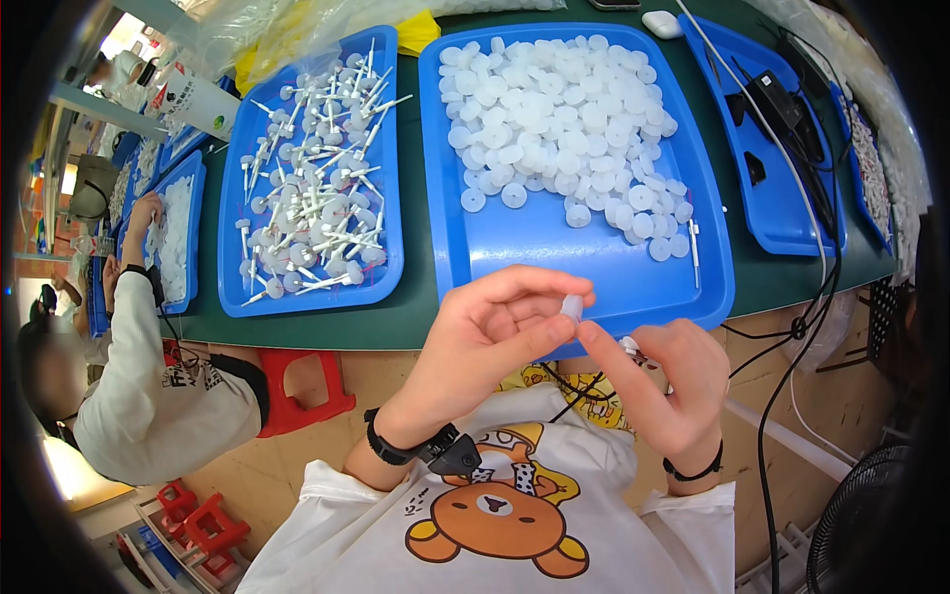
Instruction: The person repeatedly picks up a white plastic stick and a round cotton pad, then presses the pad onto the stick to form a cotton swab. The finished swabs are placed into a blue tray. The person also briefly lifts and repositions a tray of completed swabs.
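Progress: tray of finished stemmed pieces (312, 178) at the left is well filled; tray of loose white discs (564, 119) ahead holds a large heap, so much seems left.
Piece in hand: small white cap (572, 308), held above the near rim of the disc tray.
Left hand (490, 332): raised, fingers curled, thumb and fingertips pinching the cap.
Right hand (673, 381): forefinger stretched toward the cap, remaining fingers closed on a small white part (630, 345).
Neighbour: another person's sleeve (158, 386) at the left.
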`<action>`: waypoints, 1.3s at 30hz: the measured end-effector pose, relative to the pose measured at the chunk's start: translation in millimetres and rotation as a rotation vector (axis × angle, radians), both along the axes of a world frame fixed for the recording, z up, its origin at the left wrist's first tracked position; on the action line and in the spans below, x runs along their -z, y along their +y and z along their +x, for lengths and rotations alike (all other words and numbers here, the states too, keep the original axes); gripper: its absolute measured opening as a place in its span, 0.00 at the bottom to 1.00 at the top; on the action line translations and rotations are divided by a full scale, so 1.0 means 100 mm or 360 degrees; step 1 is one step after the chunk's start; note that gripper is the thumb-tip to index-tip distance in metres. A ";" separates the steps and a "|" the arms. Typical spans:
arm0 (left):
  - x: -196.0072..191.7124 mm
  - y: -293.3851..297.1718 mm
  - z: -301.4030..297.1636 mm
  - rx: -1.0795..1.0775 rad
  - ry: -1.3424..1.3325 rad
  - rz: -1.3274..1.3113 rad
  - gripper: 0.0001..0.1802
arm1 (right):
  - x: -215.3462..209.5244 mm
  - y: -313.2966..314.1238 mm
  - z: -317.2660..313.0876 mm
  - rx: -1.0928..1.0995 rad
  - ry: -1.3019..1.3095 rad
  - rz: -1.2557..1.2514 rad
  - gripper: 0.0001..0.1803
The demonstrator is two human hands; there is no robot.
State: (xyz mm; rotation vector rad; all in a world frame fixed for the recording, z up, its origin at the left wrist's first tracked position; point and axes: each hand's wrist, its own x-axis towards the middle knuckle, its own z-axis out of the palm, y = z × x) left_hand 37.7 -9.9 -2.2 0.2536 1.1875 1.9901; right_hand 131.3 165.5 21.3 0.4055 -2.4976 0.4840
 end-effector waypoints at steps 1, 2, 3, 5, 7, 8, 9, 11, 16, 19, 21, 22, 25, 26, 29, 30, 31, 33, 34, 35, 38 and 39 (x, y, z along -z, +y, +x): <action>-0.01 0.00 0.00 0.0006 -0.0023 0.0009 0.18 | 0.01 0.00 0.01 -0.0012 -0.0012 -0.0048 0.25; -0.01 0.00 0.00 0.0012 -0.0045 0.0018 0.18 | 0.03 0.00 0.01 -0.0024 -0.0025 -0.0095 0.24; -0.01 0.00 0.00 0.0006 -0.0037 0.0035 0.17 | 0.06 0.01 0.01 -0.0053 0.0018 -0.0131 0.25; -0.01 0.00 0.01 -0.0006 -0.0020 0.0070 0.17 | 0.14 0.03 -0.01 -0.0112 0.0103 -0.0204 0.26; 0.00 -0.02 0.00 0.0045 0.0000 0.0096 0.17 | 0.18 0.01 -0.01 -0.0070 0.0129 -0.0355 0.23; 0.00 -0.03 -0.01 0.0071 0.0011 0.0110 0.17 | 0.18 0.00 -0.01 -0.0049 0.0142 -0.0430 0.22; -0.01 -0.03 -0.01 0.0071 0.0001 0.0115 0.17 | 0.18 0.00 -0.01 -0.0049 0.0157 -0.0423 0.21; -0.02 -0.03 -0.01 0.0074 -0.0017 0.0127 0.17 | 0.15 0.03 -0.01 -0.0048 0.0188 -0.0410 0.19; 0.02 -0.04 0.01 0.0067 0.0075 0.0188 0.17 | 0.13 0.06 0.00 -0.0001 0.0244 -0.0272 0.21; 0.06 -0.04 0.01 0.0060 0.0131 0.0213 0.17 | 0.11 0.07 0.02 -0.0026 0.0212 -0.0281 0.23; 0.06 -0.03 0.01 0.0054 0.0140 0.0182 0.17 | 0.12 0.07 0.03 -0.0069 0.0201 -0.0309 0.24; 0.03 -0.03 0.00 0.0054 0.0132 0.0146 0.17 | 0.12 0.06 0.04 -0.0092 0.0204 -0.0319 0.25; -0.01 -0.03 -0.01 0.0076 0.0108 0.0072 0.17 | 0.14 0.06 0.03 -0.0122 0.0231 -0.0307 0.25; -0.02 -0.03 -0.02 0.0088 0.0100 0.0054 0.17 | 0.14 0.07 0.02 -0.0125 0.0243 -0.0296 0.25; 0.00 -0.06 -0.03 0.0135 0.0033 0.0099 0.17 | 0.13 0.08 0.01 -0.0128 0.0271 -0.0176 0.25; 0.01 -0.06 -0.03 0.0141 0.0034 0.0097 0.17 | 0.11 0.08 0.00 -0.0130 0.0273 -0.0153 0.25; 0.02 -0.06 -0.03 0.0147 0.0036 0.0094 0.17 | 0.09 0.07 0.00 -0.0132 0.0274 -0.0130 0.25; 0.02 -0.05 -0.02 0.0122 0.0080 0.0079 0.17 | 0.06 0.06 0.00 -0.0132 0.0265 -0.0095 0.25; 0.01 -0.03 -0.01 0.0090 0.0121 0.0067 0.17 | 0.06 0.06 0.01 -0.0130 0.0255 -0.0083 0.25; 0.01 -0.02 -0.01 0.0059 0.0163 0.0055 0.17 | 0.06 0.06 0.02 -0.0129 0.0244 -0.0071 0.24; 0.02 0.00 0.00 -0.0006 0.0224 0.0069 0.18 | 0.06 0.06 0.02 -0.0112 0.0235 -0.0043 0.23; 0.03 0.00 0.00 0.0000 0.0217 0.0089 0.18 | 0.07 0.06 0.03 -0.0097 0.0237 -0.0048 0.23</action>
